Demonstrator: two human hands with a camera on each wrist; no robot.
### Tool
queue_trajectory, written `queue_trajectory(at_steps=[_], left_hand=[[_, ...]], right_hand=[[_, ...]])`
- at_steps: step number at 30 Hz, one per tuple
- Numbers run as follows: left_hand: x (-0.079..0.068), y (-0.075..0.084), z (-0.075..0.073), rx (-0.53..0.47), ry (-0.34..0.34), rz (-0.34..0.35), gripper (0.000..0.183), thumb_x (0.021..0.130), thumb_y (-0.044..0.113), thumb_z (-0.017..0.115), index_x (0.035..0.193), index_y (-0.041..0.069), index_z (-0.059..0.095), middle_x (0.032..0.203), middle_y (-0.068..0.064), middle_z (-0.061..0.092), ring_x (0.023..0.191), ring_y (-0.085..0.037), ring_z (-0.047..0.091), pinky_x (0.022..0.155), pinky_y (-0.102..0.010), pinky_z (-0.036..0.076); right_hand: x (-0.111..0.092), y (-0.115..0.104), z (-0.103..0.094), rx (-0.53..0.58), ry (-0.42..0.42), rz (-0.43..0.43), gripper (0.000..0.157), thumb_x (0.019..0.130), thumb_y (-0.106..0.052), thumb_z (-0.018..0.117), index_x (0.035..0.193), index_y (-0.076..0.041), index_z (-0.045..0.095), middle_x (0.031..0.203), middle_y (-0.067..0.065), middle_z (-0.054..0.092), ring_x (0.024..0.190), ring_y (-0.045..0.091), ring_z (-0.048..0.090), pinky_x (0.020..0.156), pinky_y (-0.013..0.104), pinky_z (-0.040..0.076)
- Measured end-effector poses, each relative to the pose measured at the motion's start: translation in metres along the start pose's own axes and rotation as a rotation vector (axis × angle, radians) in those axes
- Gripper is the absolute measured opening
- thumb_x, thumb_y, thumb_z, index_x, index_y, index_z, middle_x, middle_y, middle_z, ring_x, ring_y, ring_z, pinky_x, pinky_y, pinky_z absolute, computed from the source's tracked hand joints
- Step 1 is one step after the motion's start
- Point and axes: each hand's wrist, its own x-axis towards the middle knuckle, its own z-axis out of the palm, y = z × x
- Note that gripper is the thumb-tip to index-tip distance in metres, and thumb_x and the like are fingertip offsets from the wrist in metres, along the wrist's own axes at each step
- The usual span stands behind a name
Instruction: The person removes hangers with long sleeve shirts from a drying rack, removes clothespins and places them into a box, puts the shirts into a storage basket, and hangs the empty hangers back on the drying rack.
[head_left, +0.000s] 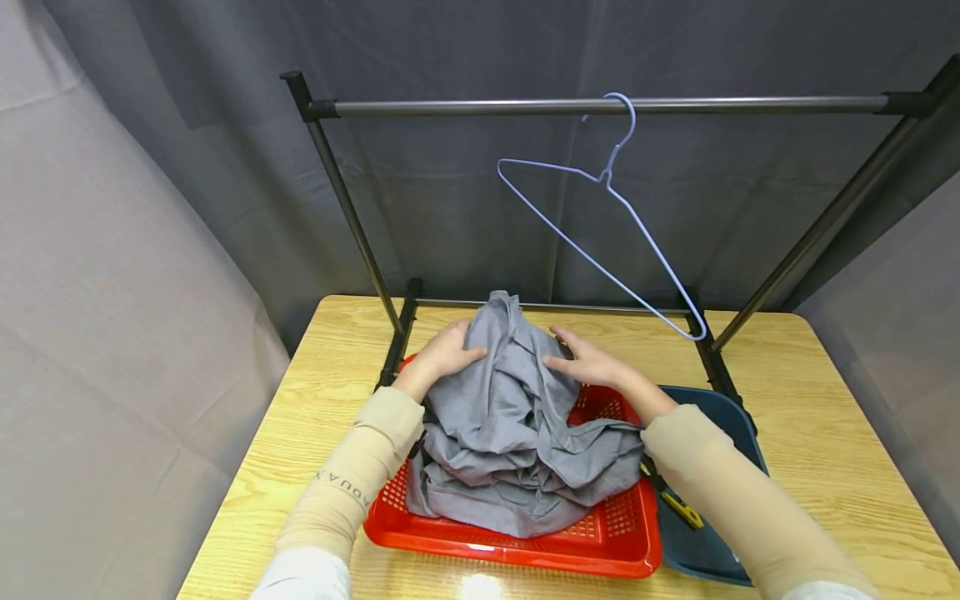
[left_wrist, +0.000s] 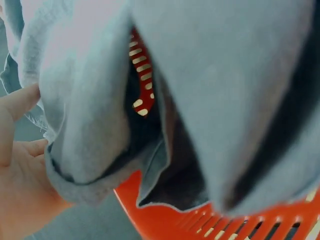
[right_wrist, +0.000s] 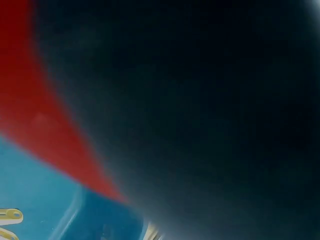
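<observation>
A crumpled grey garment (head_left: 510, 417) lies heaped in a red plastic basket (head_left: 495, 552), its top peak standing up near the back rim. My left hand (head_left: 442, 358) touches the left side of that peak, thumb lying toward the cloth. In the left wrist view, the fingers of this hand (left_wrist: 25, 165) are extended against a hanging fold. My right hand (head_left: 592, 360) is at the right side of the peak, with thumb and forefinger spread apart at the cloth. Dark, blurred fabric fills most of the right wrist view and hides the right hand there.
A lilac hanger (head_left: 581, 246) hangs from the metal rail (head_left: 465, 108) of a rack behind the basket. Right of the basket, partly under my right forearm, is a dark blue bin (head_left: 708, 554) with a yellow clip (head_left: 682, 510) in it. All stand on a wooden table (head_left: 300, 433).
</observation>
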Motion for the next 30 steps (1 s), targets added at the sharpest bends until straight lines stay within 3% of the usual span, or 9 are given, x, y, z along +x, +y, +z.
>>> queue_trajectory(at_steps=[6,13,20,30], left_hand=[[0.001,0.004,0.003,-0.044,0.015,0.025,0.055,0.087,0.019,0.060,0.131,-0.007,0.039,0.129,-0.023,0.047,0.119,-0.032,0.046,0.100,-0.039,0.034],[0.001,0.008,0.004,-0.127,0.079,0.092,0.053,0.085,0.011,0.061,0.130,-0.009,0.041,0.130,-0.024,0.047,0.121,-0.033,0.044,0.102,-0.039,0.032],[-0.001,0.014,0.002,-0.182,0.172,0.130,0.043,0.081,0.001,0.060,0.122,-0.007,0.050,0.120,-0.021,0.056,0.113,-0.031,0.052,0.097,-0.038,0.038],[-0.013,0.022,-0.006,-0.252,0.158,0.205,0.046,0.076,0.002,0.054,0.122,-0.007,0.051,0.117,-0.022,0.057,0.106,-0.031,0.055,0.093,-0.038,0.041]], right_hand=[[0.003,0.002,0.003,0.061,-0.020,0.013,0.064,0.094,-0.022,0.051,0.140,0.009,0.018,0.137,0.034,0.028,0.128,0.046,0.026,0.102,0.053,0.026],[0.001,0.000,0.003,0.040,0.110,-0.096,0.046,0.090,-0.009,0.056,0.126,0.014,0.040,0.116,0.031,0.049,0.110,0.045,0.046,0.092,0.052,0.037],[-0.001,0.002,0.002,0.024,0.210,-0.183,0.025,0.084,0.004,0.057,0.108,0.011,0.053,0.086,0.017,0.056,0.081,0.029,0.055,0.071,0.035,0.043],[-0.010,-0.004,0.002,-0.047,0.249,-0.245,0.014,0.085,0.006,0.052,0.098,0.007,0.058,0.081,0.012,0.059,0.075,0.024,0.057,0.066,0.035,0.046]])
